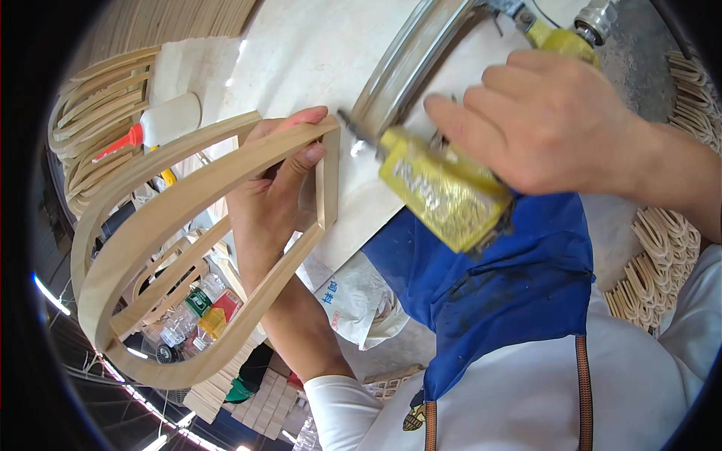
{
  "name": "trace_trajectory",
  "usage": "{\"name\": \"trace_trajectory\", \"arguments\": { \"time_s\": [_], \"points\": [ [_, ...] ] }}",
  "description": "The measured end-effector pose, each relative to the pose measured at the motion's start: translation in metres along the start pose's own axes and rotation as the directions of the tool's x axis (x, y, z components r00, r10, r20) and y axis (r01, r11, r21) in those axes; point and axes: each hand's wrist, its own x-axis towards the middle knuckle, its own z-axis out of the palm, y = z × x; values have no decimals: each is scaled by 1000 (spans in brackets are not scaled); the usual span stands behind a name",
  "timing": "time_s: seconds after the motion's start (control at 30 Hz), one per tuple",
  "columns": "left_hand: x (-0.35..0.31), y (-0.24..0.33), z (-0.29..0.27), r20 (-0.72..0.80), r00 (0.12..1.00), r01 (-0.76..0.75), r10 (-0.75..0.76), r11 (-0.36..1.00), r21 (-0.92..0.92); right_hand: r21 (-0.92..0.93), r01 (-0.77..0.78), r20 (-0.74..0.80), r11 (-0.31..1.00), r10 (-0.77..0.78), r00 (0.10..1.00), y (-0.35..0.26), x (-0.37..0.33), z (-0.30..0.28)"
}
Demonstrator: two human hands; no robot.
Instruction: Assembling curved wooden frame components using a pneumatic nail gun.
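Observation:
My left hand (pixel 259 203) is closed around one end of a curved wooden frame (pixel 184 188), its thumb pressed on the light wood near a corner. The frame is made of U-shaped bent strips joined by short crosspieces and is tilted up off the table. My right hand (pixel 545 120) grips a worn yellow air nail gun (pixel 444 192) with a long metal magazine. The gun's nose points left toward the frame's corner, with a small gap in view. An air-hose fitting (pixel 596 19) sits at the gun's handle end.
The pale worktable (pixel 301 45) holds a white glue bottle (pixel 171 120) with a red nozzle. Stacked bent wood pieces (pixel 105 98) stand at the left, with more piles (pixel 654 255) at the right. Plastic bottles (pixel 199 301) show through the frame. A white bag (pixel 357 301) lies below.

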Motion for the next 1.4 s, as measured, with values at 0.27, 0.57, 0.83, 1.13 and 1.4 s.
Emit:
{"name": "trace_trajectory", "arguments": {
  "time_s": [0.27,0.57,0.83,1.13,1.4],
  "points": [
    [4,9,-12,68,988,137,-138,990,18,344,-97,-40,934,118,992,69,19,14],
    [-71,5,-28,-29,1000,-4,-4,955,-298,373,-354,31,858,370,929,14,26,-34],
    [-162,-36,-23,-625,769,233,136,850,472,568,-165,-354,807,420,836,-33,86,1],
    [-141,-50,-53,-515,841,300,166,650,699,720,-272,-72,638,459,886,-59,85,1],
    [-148,-50,-48,-381,828,172,412,460,871,858,-264,-41,441,571,820,-108,86,10]
  ]
}}
